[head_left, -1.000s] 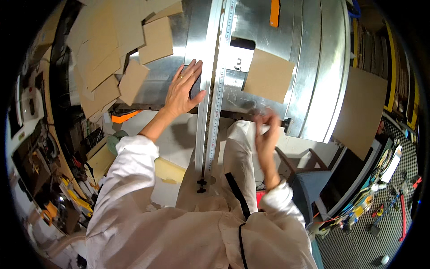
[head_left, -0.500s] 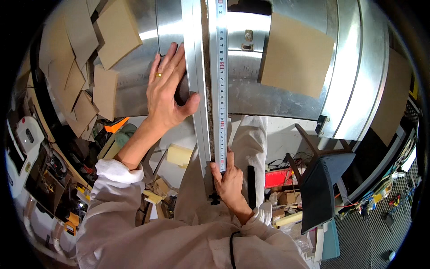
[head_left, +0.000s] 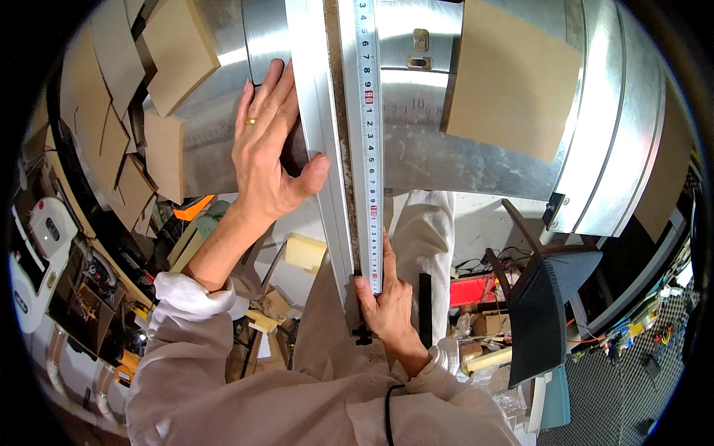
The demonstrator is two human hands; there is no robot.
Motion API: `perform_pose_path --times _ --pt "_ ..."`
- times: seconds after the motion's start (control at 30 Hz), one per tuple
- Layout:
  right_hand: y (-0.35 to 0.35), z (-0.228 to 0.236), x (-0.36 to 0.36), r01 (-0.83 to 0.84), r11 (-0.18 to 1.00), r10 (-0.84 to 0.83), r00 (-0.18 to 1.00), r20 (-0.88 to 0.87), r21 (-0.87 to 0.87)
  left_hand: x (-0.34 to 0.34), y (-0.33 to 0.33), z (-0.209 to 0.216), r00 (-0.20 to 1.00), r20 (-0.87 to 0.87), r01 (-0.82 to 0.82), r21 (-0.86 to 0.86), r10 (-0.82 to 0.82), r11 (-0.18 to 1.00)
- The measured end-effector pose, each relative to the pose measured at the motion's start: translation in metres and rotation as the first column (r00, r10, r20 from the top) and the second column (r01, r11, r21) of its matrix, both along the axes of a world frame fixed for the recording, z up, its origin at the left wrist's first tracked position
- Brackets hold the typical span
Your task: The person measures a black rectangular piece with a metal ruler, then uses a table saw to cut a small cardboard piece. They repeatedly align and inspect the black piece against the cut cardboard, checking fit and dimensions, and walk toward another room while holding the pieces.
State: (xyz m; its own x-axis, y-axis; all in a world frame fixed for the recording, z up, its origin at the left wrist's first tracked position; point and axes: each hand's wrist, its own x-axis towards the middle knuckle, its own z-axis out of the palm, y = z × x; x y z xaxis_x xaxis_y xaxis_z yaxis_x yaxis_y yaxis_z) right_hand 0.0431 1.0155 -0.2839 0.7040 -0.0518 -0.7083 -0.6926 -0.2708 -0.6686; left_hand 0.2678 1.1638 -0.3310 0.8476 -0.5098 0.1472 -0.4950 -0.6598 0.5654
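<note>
A: Where does the metal rail (head_left: 318, 111) lie?
B: Lengthwise across the bench (head_left: 424, 169), its near end jutting well past the bench's near edge. A ruled strip (head_left: 368, 160) runs along its right side, and a black knob (head_left: 363, 336) sits at that jutting end.
A: And the left hand (head_left: 262, 160)?
B: Palm down, just left of the rail, a little in from the near edge. Its fingers are stretched and near one another, the thumb spread wide with its tip against the rail. It wears a gold ring (head_left: 251, 121).
A: The right hand (head_left: 390, 311)?
B: Beyond the near edge, at the strip's near end. Thumb on the left, forefinger along the right, a narrow gap between; the other fingers are hidden, so I cannot tell whether they close underneath.
A: Anything else on the bench?
B: A brown board (head_left: 513, 82) lies right of the rail, toward the right edge. More brown boards (head_left: 178, 56) overlap toward the left edge.
</note>
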Motion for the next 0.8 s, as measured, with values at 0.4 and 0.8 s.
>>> perform_pose_path --times 0.4,0.8 --pt "-0.004 0.0008 0.0026 0.015 0.998 -0.012 0.998 -0.06 0.056 0.0011 -0.0001 0.0005 1.0 0.004 0.003 0.011 -0.003 1.0" --pt "-0.0061 0.0007 0.0027 0.009 0.997 -0.004 0.998 -0.066 0.081 0.0006 -0.0018 0.0007 1.0 0.018 0.001 0.009 -0.001 1.0"
